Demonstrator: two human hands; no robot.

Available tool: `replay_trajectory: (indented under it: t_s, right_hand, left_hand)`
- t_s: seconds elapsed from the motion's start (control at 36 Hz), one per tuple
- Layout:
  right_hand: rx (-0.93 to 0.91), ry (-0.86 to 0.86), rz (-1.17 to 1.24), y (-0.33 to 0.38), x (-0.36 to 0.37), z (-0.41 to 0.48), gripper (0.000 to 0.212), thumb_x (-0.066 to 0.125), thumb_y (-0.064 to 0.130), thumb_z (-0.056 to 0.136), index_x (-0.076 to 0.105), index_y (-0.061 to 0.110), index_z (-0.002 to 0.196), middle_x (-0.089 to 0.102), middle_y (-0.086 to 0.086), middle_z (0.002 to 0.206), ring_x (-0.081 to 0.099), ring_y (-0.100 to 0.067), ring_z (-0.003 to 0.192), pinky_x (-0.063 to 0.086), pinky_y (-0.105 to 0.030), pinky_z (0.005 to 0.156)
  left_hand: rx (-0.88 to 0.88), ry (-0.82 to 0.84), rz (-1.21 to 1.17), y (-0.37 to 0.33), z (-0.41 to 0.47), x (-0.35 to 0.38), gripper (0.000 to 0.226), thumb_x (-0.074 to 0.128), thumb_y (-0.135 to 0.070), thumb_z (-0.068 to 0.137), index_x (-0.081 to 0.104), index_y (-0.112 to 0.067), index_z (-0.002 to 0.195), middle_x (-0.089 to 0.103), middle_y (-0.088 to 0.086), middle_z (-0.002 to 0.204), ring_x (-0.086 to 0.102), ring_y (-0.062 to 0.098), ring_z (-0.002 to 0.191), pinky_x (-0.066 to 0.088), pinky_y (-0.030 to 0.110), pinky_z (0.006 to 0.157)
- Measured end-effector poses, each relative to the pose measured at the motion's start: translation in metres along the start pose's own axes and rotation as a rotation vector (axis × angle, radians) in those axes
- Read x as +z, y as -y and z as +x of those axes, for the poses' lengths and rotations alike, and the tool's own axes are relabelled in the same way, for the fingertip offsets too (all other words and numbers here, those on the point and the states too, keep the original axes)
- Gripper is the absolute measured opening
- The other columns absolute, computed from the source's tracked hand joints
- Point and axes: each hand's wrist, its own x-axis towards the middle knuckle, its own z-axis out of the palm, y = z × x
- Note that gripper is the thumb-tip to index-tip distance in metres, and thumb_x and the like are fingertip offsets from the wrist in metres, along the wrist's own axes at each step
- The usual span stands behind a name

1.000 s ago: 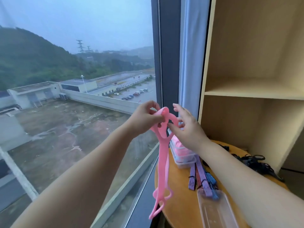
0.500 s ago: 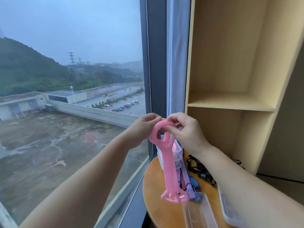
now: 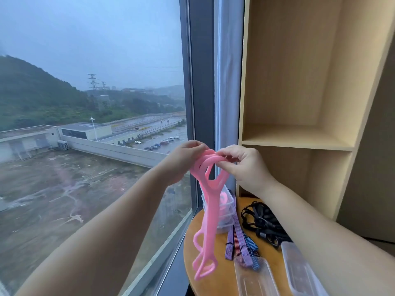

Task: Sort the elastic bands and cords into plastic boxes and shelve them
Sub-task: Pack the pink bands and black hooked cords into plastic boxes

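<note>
Shelf unit of pale wood [image 3: 299, 135] stands behind the round wooden table [image 3: 220, 287]. Above the table's window edge, left hand [image 3: 183, 161] and right hand [image 3: 245, 167] both pinch the looped top of a long pink silicone band [image 3: 210, 210], probably folding it for the clear plastic box [image 3: 229, 221] on the table. Striped purple cords [image 3: 237, 238], tangled black cords [image 3: 263, 223] and a clear plastic lid [image 3: 254, 278] crowd the table beside that box, unsorted.

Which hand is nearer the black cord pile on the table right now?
Right. The right hand pinches the top loop of the pink band up above the black cord pile; the left hand holds the same loop farther out toward the window.
</note>
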Motion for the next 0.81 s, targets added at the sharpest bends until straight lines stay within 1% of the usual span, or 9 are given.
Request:
replay_trajectory:
  t_s: [0.11, 0.22, 0.28, 0.39, 0.47, 0.58, 0.69, 0.75, 0.81]
  right_hand:
    - [0.014, -0.014, 0.049, 0.002, -0.001, 0.003, 0.017, 0.075, 0.015, 0.085, 0.075, 0.03, 0.091, 0.071, 0.003, 0.087, 0.066, -0.011, 0.079, 0.053, -0.019, 0.067]
    - [0.023, -0.057, 0.065, 0.0, 0.0, 0.003, 0.017, 0.076, 0.017, 0.084, 0.074, 0.033, 0.088, 0.07, 0.004, 0.088, 0.065, -0.015, 0.082, 0.054, -0.025, 0.074]
    - [0.037, -0.067, 0.056, -0.002, 0.0, 0.003, 0.014, 0.076, 0.016, 0.084, 0.074, 0.029, 0.089, 0.069, 0.002, 0.091, 0.065, -0.014, 0.084, 0.055, -0.029, 0.077]
    - [0.112, -0.044, 0.116, -0.006, -0.004, 0.002, 0.011, 0.075, 0.012, 0.084, 0.072, 0.021, 0.09, 0.066, -0.006, 0.104, 0.069, -0.022, 0.095, 0.058, -0.031, 0.084]
    - [0.13, 0.002, 0.157, -0.006, -0.008, 0.0, 0.01, 0.072, 0.008, 0.087, 0.07, 0.009, 0.097, 0.073, -0.012, 0.089, 0.071, -0.028, 0.087, 0.06, -0.035, 0.081]
    - [0.106, -0.033, 0.14, -0.006, -0.014, 0.0, 0.008, 0.071, 0.004, 0.087, 0.07, 0.01, 0.092, 0.071, -0.01, 0.08, 0.068, -0.018, 0.074, 0.057, -0.027, 0.071]
    - [0.13, -0.07, 0.169, -0.006, -0.024, 0.002, 0.009, 0.07, 0.001, 0.086, 0.07, 0.005, 0.094, 0.069, -0.005, 0.077, 0.064, -0.015, 0.069, 0.057, -0.027, 0.067]
    - [0.132, -0.075, 0.174, -0.006, -0.029, 0.003, 0.01, 0.071, 0.003, 0.086, 0.071, 0.009, 0.094, 0.071, -0.003, 0.078, 0.066, -0.017, 0.071, 0.058, -0.028, 0.068]
    - [0.13, -0.082, 0.177, -0.006, -0.032, 0.003, 0.01, 0.072, 0.006, 0.086, 0.072, 0.012, 0.094, 0.071, -0.003, 0.079, 0.067, -0.018, 0.072, 0.058, -0.028, 0.068]
  left_hand:
    - [0.012, 0.074, -0.028, -0.002, 0.002, 0.001, 0.023, 0.05, -0.02, 0.102, 0.066, -0.012, 0.088, 0.068, 0.005, 0.074, 0.061, 0.017, 0.063, 0.05, 0.028, 0.059]
    - [0.016, 0.158, -0.147, 0.0, 0.002, 0.008, 0.022, 0.046, -0.021, 0.103, 0.061, -0.007, 0.095, 0.067, 0.012, 0.074, 0.063, 0.022, 0.061, 0.056, 0.034, 0.059]
    - [0.031, 0.168, -0.163, 0.003, 0.002, 0.011, 0.022, 0.045, -0.022, 0.103, 0.06, -0.008, 0.095, 0.064, 0.013, 0.072, 0.06, 0.023, 0.057, 0.054, 0.035, 0.056]
    - [0.053, 0.16, -0.179, 0.009, 0.004, 0.017, 0.025, 0.045, -0.023, 0.103, 0.061, -0.011, 0.089, 0.061, 0.01, 0.066, 0.053, 0.021, 0.052, 0.048, 0.033, 0.051]
    - [0.077, 0.155, -0.16, 0.012, 0.007, 0.021, 0.027, 0.045, -0.027, 0.103, 0.062, -0.011, 0.09, 0.064, 0.012, 0.069, 0.054, 0.021, 0.052, 0.048, 0.033, 0.053]
    - [0.103, 0.12, -0.183, 0.018, 0.01, 0.029, 0.05, 0.051, -0.052, 0.09, 0.055, -0.005, 0.105, 0.068, 0.015, 0.078, 0.061, 0.027, 0.06, 0.052, 0.037, 0.058]
    - [0.144, 0.075, -0.225, 0.036, 0.008, 0.036, 0.076, 0.053, -0.069, 0.077, 0.057, -0.004, 0.117, 0.069, 0.012, 0.092, 0.067, 0.024, 0.08, 0.053, 0.034, 0.073]
    - [0.185, 0.101, -0.209, 0.048, 0.004, 0.041, 0.075, 0.056, -0.071, 0.076, 0.059, -0.009, 0.12, 0.069, 0.01, 0.1, 0.067, 0.022, 0.091, 0.052, 0.033, 0.081]
    - [0.202, 0.134, -0.217, 0.057, 0.001, 0.047, 0.06, 0.06, -0.064, 0.078, 0.06, -0.017, 0.116, 0.071, 0.006, 0.102, 0.067, 0.021, 0.096, 0.051, 0.034, 0.084]
